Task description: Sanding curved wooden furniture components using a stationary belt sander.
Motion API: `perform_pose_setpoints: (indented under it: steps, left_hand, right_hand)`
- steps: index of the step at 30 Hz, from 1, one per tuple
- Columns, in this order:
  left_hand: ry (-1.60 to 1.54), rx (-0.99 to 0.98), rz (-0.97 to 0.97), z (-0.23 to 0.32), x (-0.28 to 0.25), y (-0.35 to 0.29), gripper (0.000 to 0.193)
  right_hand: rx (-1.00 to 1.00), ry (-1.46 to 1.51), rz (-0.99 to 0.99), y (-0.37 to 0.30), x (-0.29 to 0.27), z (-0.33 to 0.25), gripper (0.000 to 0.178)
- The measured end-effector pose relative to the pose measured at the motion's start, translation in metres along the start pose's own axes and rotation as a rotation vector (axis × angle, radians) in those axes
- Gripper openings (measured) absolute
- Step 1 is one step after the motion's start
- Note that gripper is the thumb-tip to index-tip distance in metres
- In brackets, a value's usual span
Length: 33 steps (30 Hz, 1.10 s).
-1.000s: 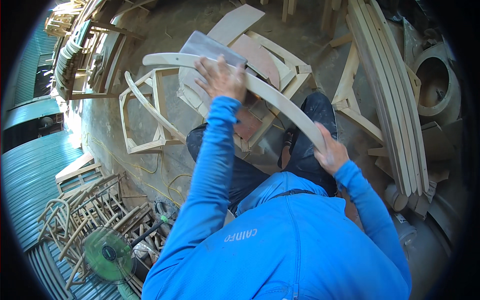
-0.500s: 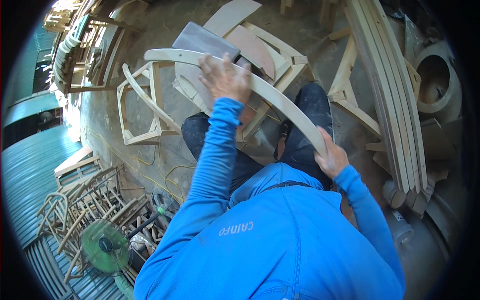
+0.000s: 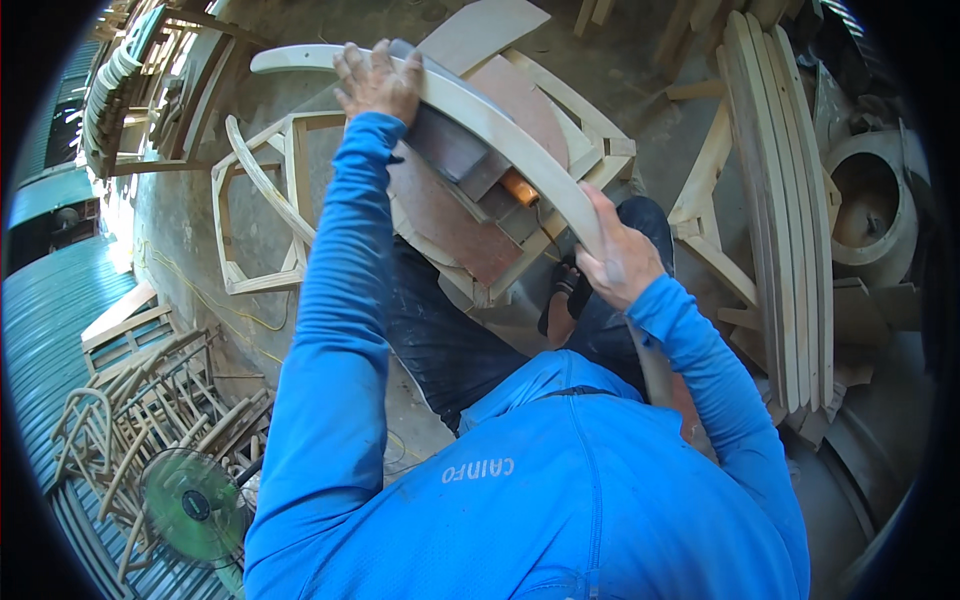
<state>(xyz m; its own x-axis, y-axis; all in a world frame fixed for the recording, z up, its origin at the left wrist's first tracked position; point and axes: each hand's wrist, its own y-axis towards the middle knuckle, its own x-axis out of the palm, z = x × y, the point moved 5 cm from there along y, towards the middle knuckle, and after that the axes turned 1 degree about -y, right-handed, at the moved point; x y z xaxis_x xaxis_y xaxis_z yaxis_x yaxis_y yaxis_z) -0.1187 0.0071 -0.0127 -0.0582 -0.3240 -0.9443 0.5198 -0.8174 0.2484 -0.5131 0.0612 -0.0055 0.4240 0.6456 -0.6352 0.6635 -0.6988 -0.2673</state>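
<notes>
A long, pale curved wooden rail (image 3: 480, 122) arcs across the front of me from far left to near right. My left hand (image 3: 382, 85) grips it near its far end, fingers spread over the top. Around the nearer part of the rail, my right hand (image 3: 622, 255) is closed, and the rail continues behind my right wrist. Below the rail is a grey, flat-topped machine (image 3: 450, 150), partly hidden by it, with an orange cylindrical part (image 3: 519, 187). The machine sits on a wooden stand with reddish-brown boards (image 3: 425, 205). Whether rail and machine touch, I cannot tell.
A wooden frame (image 3: 290, 200) stands left of the stand. Long boards (image 3: 780, 220) lean at the right, near a grey round housing (image 3: 865, 195). A green fan (image 3: 193, 505) and a heap of wooden parts (image 3: 140, 410) are at lower left. A yellow cord (image 3: 215, 300) crosses the floor.
The rail and my left hand have moved farther away and left. My right hand has shifted up and left, with more rail now showing behind it. More of the machine is uncovered.
</notes>
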Motion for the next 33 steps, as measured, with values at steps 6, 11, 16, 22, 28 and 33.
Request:
perform_pose_setpoints:
  steps: [6, 11, 16, 22, 28, 33]
  left_hand:
    - [-0.011, -0.122, -0.034, -0.061, -0.008, 0.064, 0.078]
    - [0.011, -0.190, -0.110, -0.068, -0.010, 0.051, 0.077]
    - [0.094, -0.052, -0.048, 0.000, -0.009, -0.031, 0.074]
    - [0.040, -0.018, -0.094, 0.113, -0.021, -0.167, 0.078]
    - [-0.030, 0.038, -0.094, 0.124, -0.018, -0.165, 0.078]
    - [-0.009, -0.021, -0.006, 0.050, -0.013, -0.082, 0.082]
  right_hand:
    - [-0.080, -0.075, 0.017, 0.074, 0.004, -0.037, 0.087]
    - [-0.158, -0.117, 0.027, 0.064, 0.003, -0.037, 0.088]
    - [-0.083, -0.051, -0.030, -0.023, -0.001, 0.011, 0.089]
    - [-0.015, -0.042, 0.032, -0.161, -0.016, 0.062, 0.086]
    - [0.082, -0.058, 0.078, -0.169, -0.012, 0.062, 0.084]
    - [0.004, -0.083, 0.056, -0.070, -0.006, 0.028, 0.083]
